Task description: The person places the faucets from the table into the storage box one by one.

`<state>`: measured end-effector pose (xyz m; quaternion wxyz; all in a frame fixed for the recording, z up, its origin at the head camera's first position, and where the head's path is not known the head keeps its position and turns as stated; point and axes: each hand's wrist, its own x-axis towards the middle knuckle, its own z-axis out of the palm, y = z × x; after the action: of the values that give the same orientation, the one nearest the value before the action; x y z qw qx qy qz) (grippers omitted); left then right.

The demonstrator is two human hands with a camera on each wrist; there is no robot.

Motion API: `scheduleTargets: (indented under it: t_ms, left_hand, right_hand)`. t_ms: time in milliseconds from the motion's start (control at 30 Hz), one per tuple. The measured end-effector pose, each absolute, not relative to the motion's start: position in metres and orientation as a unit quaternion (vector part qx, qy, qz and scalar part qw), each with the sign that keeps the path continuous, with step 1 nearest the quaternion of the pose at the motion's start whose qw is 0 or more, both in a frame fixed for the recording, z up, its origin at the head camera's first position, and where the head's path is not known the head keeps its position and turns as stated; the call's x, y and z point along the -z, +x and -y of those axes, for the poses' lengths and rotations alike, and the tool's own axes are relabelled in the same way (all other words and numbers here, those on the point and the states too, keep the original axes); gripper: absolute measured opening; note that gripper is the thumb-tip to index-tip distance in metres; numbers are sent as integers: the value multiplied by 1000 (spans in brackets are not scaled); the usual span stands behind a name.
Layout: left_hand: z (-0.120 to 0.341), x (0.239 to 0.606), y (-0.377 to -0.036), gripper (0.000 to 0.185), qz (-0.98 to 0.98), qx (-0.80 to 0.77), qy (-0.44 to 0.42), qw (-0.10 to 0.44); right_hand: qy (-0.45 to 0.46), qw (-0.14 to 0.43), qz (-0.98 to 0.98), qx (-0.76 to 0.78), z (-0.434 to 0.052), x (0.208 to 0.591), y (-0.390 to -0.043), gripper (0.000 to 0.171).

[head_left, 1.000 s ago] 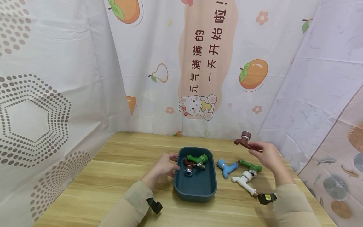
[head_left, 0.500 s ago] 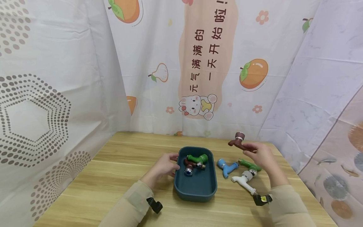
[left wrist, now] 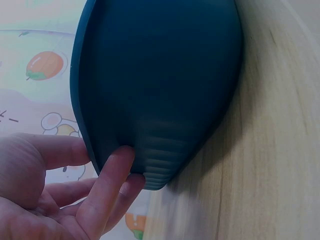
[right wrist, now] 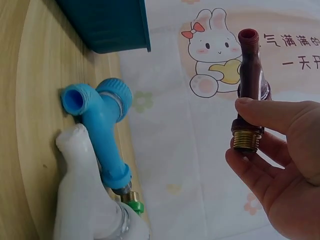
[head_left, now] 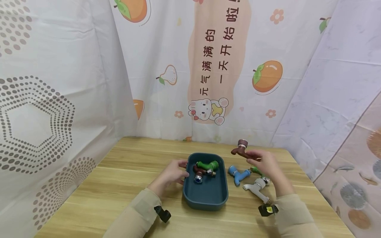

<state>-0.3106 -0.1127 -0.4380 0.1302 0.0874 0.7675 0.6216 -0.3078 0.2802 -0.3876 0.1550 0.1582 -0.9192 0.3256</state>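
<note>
Above table edge, brown faucet

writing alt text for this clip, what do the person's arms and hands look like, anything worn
Both hands are bare: the left hand and the right hand wear no gloves or rings that show. Long beige sleeves cover both arms. A small black camera unit sits at each wrist; the right one carries a yellow label.
</note>
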Motion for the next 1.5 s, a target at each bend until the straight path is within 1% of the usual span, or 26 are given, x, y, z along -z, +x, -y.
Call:
scheduleTargets:
  t_ms: [467,933,1500]
  left_hand:
    - [113,437,-310,67,-770,-619,88,129]
    - [113,436,-309,67,-771,-617,91,128]
    - [113,436,-310,65,-775,-612,89,125]
  right_hand:
    - [195,155,900,-356,-261,398,-309,25]
    - [209,128,898,-367,-242,401,-311,25]
    - [234,116,914,-311,-208,399,-320,23]
